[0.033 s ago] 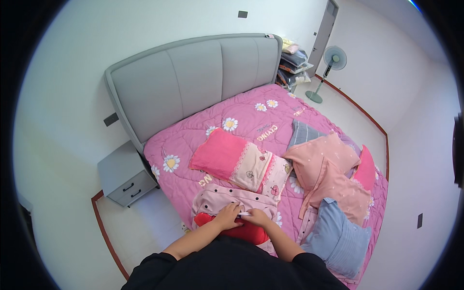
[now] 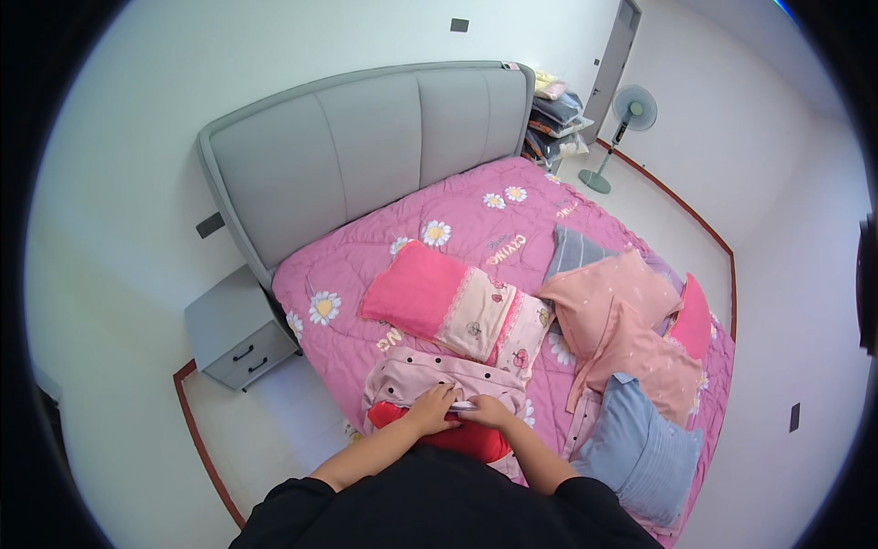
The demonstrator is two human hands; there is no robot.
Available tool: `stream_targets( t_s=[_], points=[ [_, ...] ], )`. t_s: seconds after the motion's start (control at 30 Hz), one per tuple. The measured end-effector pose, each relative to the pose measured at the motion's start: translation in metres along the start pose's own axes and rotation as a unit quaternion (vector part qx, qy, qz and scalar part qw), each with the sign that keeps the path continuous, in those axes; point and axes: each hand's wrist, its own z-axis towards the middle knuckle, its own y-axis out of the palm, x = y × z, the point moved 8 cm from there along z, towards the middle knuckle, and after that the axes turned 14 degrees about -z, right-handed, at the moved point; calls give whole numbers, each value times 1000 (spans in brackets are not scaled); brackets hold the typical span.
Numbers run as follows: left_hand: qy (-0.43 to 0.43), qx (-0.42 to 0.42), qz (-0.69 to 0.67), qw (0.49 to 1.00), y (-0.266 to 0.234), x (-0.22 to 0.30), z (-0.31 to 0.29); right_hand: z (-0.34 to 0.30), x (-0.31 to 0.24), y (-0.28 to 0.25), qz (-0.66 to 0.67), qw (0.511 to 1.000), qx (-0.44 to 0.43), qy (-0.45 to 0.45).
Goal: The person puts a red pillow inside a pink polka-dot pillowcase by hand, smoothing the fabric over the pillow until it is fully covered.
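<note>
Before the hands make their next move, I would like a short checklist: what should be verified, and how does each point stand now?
1. Right hand holding the small pale item: ok.
2. Left hand close beside that item: ok.
3. What the item is: cannot tell, too small.
4. Red fabric fully visible: not ok, left hand and black shirt cover part.
5. Blue-grey pillow apart from both hands: ok.

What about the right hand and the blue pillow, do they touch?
Apart. The head view plainly shows pink-purple quilt between the right hand and the blue pillow.
</note>
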Motion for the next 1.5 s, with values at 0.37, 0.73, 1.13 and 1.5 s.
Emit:
stream_targets(
  t_s=[0.37,0.73,1.13,1.5],
  points=[
    [21,119,90,989,-14,-11,-5,-22,-66,-10,-137,978,151,-51],
    [6,89,44,995,0,-8,-3,-25,-28,-18,-175,951,254,-30],
    [-12,115,34,993,-13,-17,-17,-14,-50,-8,-50,990,134,-15],
    [-135,165,37,976,-39,-40,-27,-27,-33,-37,-168,918,358,-34]
  ],
)
